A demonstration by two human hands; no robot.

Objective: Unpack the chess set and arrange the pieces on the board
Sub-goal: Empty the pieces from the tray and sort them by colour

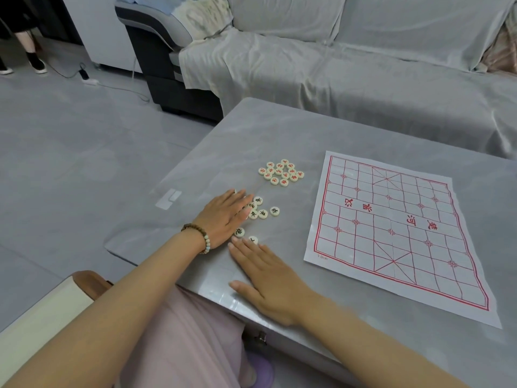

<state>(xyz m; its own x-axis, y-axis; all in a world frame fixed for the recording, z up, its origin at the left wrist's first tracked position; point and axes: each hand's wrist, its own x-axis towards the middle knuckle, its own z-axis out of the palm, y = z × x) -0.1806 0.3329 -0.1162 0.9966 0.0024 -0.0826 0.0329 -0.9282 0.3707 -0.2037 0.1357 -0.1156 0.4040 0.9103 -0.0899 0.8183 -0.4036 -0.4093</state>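
While the paper xiangqi board [391, 231] lies flat and bare on the right of the grey table [279, 130], all the pieces sit off it to the left. The red-lettered discs [281, 172] are bunched in a tight cluster at the far side. Nearer, the black-lettered discs [258, 210] are scattered, and the left hand [223, 217], a bead bracelet [200, 236] on its wrist, lies palm down over some of them, fingers straight and close together. The right hand [268, 278] rests flat on the tabletop by the near edge, fingers extended and slightly spread, fingertips just beside one black-lettered disc. Behind the table stands a sofa [349, 65] draped in grey cloth.
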